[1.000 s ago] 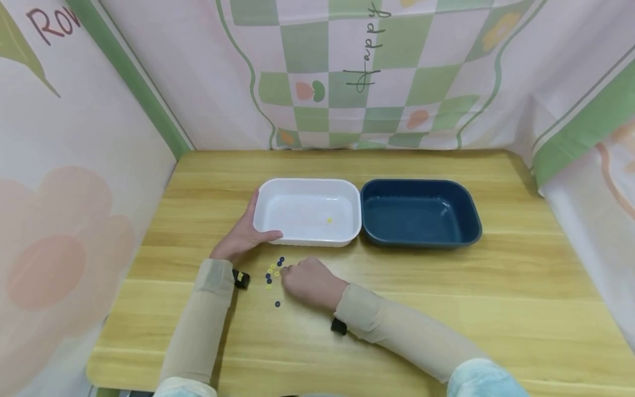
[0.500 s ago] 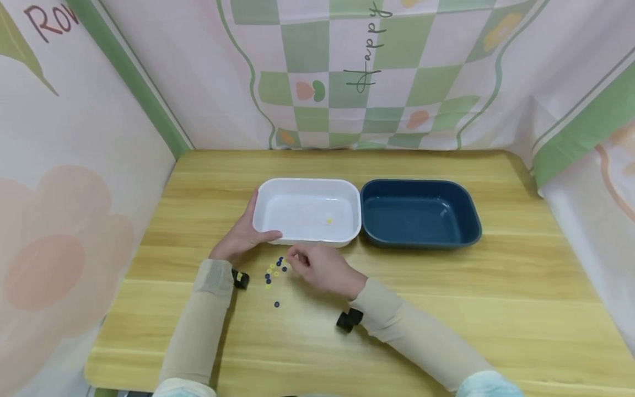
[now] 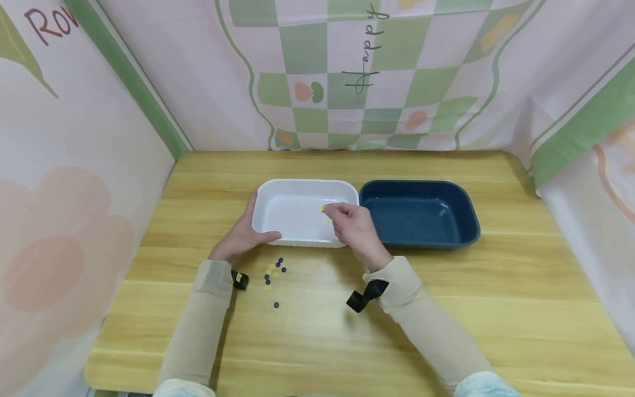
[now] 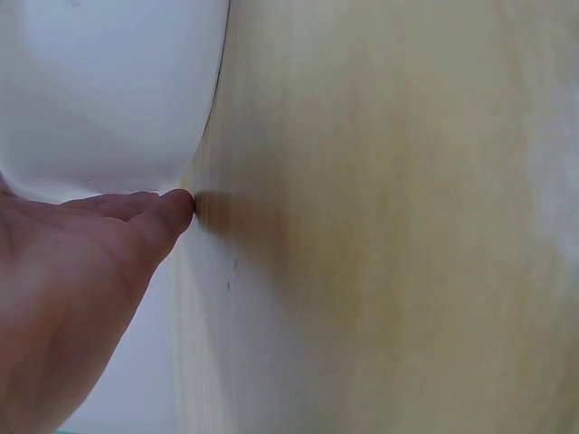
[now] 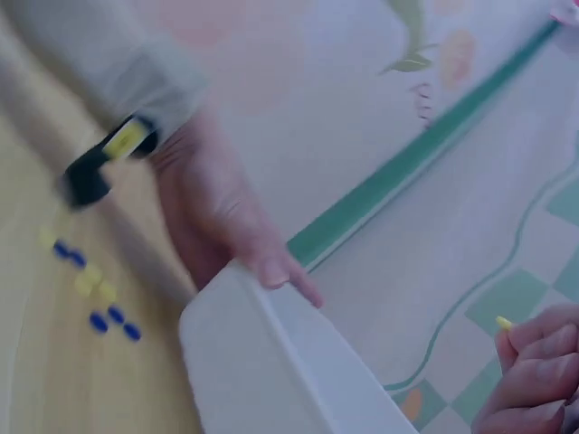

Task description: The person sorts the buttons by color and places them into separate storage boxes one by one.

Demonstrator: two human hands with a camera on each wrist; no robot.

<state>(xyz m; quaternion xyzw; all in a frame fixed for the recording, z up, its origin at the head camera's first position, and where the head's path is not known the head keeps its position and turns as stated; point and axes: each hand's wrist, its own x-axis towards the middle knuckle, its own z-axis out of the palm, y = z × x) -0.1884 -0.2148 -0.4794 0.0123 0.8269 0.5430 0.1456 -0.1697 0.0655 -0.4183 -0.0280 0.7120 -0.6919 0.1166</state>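
In the head view my left hand (image 3: 243,236) holds the left front corner of a white plastic tub (image 3: 258,220), thumb along the front rim and fingers against the left side. My right hand (image 3: 358,230) is over the tub's right part. Its thumb and fingertips pinch a small yellow ring (image 5: 504,323), which shows at the fingertips in the right wrist view. Another small yellow piece (image 3: 328,221) lies on the tub's floor. Several small dark-blue and yellow rings (image 3: 275,274) are scattered on the table in front of the tub; one blue ring (image 3: 276,305) lies apart, nearer the front.
A dark-blue tub (image 3: 421,242) stands right beside the white one, at its right. Both rest on a wood-grain table (image 3: 516,309). Patterned cloth (image 3: 342,60) hangs behind the table and along its sides.
My right hand has picked up a yellow ring from the scattered pieces and moved up and right with it, over the white tub. My left hand has stayed on the tub.
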